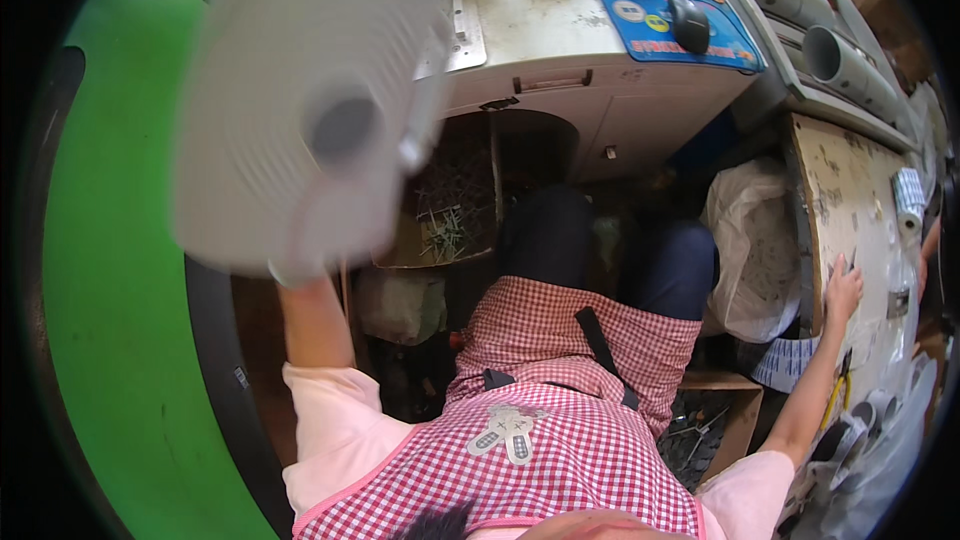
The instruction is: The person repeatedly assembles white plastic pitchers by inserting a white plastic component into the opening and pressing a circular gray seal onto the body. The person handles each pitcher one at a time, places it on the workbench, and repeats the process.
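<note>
A large pale grey plastic casing (300, 90), with ridges and a dark round spot, looms blurred at the upper left. My left forearm rises to its lower edge, and my left hand (345, 212) shows only as a pinkish smear against it. The casing appears to be held there; the separate fingers do not show. Far to the right, my right hand (845, 290) rests on a worn wooden bench top (850, 195). Its fingers are closed around a small dark item, too small to name.
A white desk (535, 0) ahead carries a blue mouse pad (640, 15) and a black mouse (688, 24). Grey tubes (840, 60) lie on a rack at right. Below are a box of screws (445, 230) and a plastic-lined bin (755, 250). Yellow-handled pliers (835, 395) lie near my right forearm.
</note>
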A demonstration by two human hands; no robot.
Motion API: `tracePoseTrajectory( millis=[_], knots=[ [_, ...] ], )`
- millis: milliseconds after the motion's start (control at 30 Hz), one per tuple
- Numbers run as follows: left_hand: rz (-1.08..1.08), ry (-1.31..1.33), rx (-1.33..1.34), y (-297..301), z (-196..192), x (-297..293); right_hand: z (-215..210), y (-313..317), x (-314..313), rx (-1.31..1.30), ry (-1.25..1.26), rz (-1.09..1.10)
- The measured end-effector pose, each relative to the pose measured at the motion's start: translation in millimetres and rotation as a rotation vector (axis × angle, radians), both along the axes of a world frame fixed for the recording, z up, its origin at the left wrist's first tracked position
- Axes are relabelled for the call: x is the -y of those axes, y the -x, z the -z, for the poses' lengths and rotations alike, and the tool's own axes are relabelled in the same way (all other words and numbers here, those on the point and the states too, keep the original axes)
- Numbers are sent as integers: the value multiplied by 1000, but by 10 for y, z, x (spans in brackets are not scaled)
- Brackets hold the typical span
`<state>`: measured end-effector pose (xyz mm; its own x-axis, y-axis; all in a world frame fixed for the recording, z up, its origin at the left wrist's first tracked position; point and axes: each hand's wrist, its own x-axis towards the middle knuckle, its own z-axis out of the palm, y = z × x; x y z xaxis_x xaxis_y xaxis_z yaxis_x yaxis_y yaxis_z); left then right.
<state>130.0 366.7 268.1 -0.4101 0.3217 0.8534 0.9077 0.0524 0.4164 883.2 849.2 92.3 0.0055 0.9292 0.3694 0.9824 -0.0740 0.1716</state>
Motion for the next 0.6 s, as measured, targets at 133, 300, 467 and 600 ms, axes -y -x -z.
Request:
tracePoseTrajectory(
  millis=[133,300,467,600],
  knots=[
    [-335,245,-281,1388,-664,-411,-427,1322,911,-298,-297,-499],
    [-684,623,-81,2610,-842,-1309,-427,2921,2248,-512,156,-908],
    [-446,386,144,2620,-576,-1457,-200,3274,2592,-501,151,-900],
    [-284,283,571,2343,-596,-1377,-138,3277,2548,-470,149,-882]
  ],
)
